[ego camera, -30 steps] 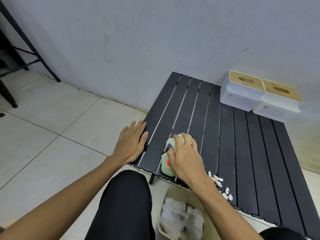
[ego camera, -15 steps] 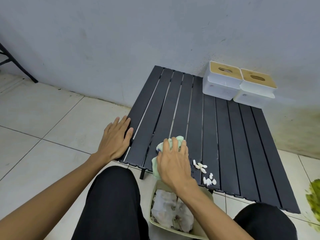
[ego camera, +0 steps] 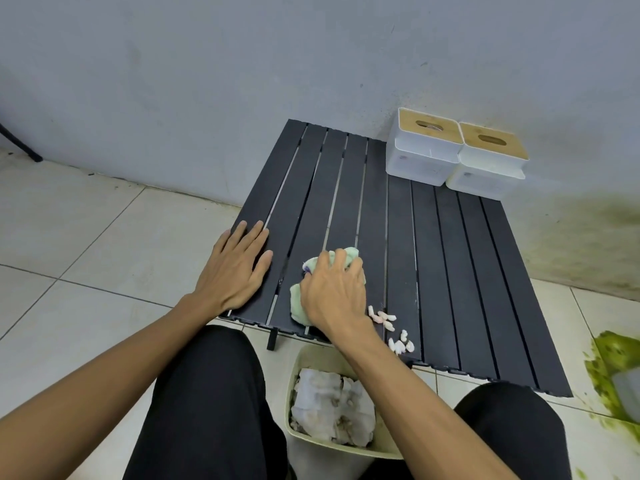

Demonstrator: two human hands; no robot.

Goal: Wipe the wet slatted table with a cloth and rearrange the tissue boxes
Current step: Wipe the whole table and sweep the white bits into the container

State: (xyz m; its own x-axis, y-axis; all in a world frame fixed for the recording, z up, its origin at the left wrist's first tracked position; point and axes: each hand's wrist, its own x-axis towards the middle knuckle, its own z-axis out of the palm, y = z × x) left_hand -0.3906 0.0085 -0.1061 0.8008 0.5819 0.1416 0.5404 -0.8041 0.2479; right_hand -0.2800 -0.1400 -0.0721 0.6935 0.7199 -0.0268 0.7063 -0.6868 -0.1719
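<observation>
Slid further onto the bench (ego camera: 467, 271), left hand (ego camera: 235, 268) lies flat; right hand (ego camera: 332, 296) clutches green cloth (ego camera: 297, 303), seemingly pressing down.

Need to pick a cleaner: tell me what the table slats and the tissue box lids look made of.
The table slats look like painted metal: matte black, thin, straight-edged; could be plastic. The tissue box lids look like bamboo or wood: tan, smooth, matte.

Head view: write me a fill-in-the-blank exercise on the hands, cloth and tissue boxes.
1. The right hand grips a pale ____ cloth on the slatted table.
2. ____ tissue boxes stand at the table's far edge.
3. The left hand lies flat, holding ____.
Missing: green; two; nothing.
</observation>
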